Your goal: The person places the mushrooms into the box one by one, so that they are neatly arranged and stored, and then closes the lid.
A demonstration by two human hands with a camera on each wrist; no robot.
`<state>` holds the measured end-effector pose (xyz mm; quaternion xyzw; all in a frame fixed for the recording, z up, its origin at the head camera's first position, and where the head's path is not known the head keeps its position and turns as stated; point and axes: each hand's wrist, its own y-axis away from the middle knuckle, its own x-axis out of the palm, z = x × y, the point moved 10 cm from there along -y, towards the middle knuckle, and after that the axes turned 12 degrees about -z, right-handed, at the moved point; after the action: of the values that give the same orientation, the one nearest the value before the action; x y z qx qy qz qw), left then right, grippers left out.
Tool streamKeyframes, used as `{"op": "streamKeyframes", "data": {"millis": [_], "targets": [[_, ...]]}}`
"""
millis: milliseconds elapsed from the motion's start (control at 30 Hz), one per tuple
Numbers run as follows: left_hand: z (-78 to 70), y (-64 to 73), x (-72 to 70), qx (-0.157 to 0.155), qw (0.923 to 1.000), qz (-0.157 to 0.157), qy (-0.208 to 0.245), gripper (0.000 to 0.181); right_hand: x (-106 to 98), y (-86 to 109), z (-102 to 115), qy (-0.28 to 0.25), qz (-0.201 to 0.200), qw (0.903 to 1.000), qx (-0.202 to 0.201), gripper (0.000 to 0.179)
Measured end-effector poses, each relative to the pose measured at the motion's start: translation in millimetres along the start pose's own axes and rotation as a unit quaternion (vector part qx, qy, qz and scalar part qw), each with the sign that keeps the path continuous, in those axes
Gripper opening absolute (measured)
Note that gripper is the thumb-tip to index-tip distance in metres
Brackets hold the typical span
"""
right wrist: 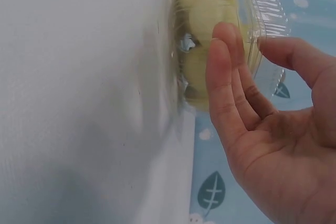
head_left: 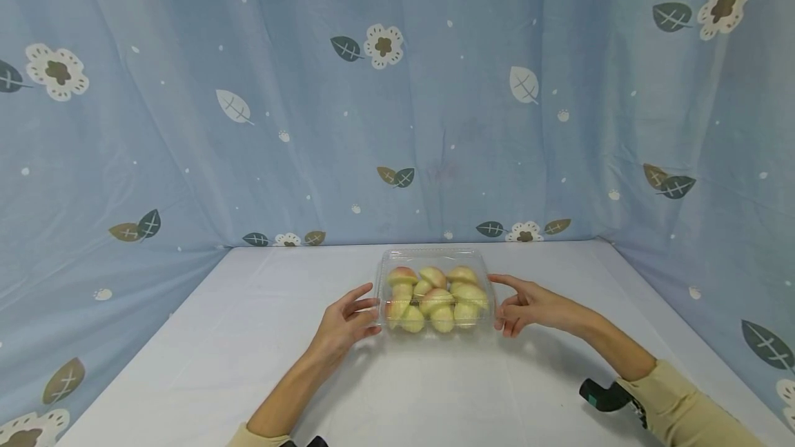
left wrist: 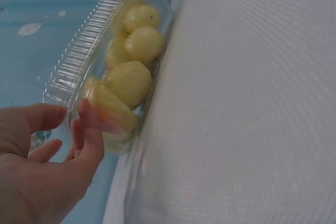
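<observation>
A clear plastic clamshell box (head_left: 433,254) stands on the table, its ridged lid lying over several yellow-green fruits (head_left: 437,299) with a red blush. On the box's left side, my left hand (head_left: 344,319) has its fingertips right at the wall, fingers loosely bent. The left wrist view shows the thumb apart from the fingers (left wrist: 90,135) near the box's corner. My right hand (head_left: 531,303) is at the opposite side, index finger stretched along the box's edge. In the right wrist view, its fingers (right wrist: 220,77) lie fairly straight beside the wall, with the thumb by the rim.
A white cloth covers the table (head_left: 435,392). Behind it and along both sides hangs a blue curtain (head_left: 298,178) printed with flowers and leaves. A black device (head_left: 602,395) sits at the right sleeve (head_left: 677,405).
</observation>
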<state>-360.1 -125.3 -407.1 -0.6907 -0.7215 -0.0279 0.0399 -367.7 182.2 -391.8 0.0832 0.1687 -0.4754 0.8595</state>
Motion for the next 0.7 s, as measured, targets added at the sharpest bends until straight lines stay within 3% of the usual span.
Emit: {"op": "streamKeyframes", "data": {"millis": [367,700], "targets": [[-3.2,-1.3,0.7,0.022,0.9997,0.004,-0.012,0.06,2.1,-0.4,-2.9,-0.043,0.002,0.999,0.014,0.079],[-5.3,-1.1,0.6,0.035,0.999,0.004,-0.029,0.06,3.5,0.9,2.6,-0.029,0.007,0.9995,-0.008,0.08]]}}
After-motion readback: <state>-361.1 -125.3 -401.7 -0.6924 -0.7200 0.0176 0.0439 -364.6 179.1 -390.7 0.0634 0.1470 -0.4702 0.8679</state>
